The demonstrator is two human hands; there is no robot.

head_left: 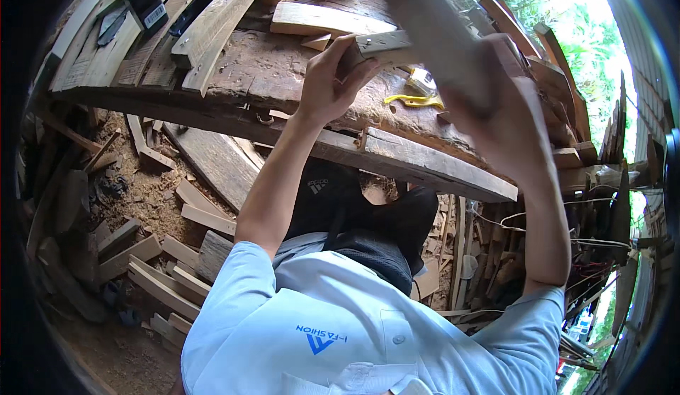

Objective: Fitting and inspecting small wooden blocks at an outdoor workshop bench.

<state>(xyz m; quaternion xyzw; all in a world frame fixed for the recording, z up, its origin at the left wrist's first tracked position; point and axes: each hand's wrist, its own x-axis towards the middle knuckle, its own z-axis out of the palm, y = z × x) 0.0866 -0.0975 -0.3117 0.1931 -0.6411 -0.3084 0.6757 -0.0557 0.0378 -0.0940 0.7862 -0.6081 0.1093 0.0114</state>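
My left hand (331, 83) is closed around a short wooden block (382, 42), fingers and thumb on either side of its near end. A small dark dot, perhaps a nail head or hole, shows on the block's upper face. My right hand (499, 105), smeared by motion, grips a long, thick grey-brown piece of wood (432, 27). That piece is tilted, raised above the bench, and hides the block's far end. Under both hands lies a worn wooden workbench (262, 62). A yellow-handled tool (413, 101) rests on it between my forearms.
Planks (219, 23) and a black box with a label (145, 4) lie at the bench's left. A loose timber (439, 161) runs along the near edge. Offcuts (166, 289) and sawdust cover the floor at left. Thin cables (538, 218) hang at right.
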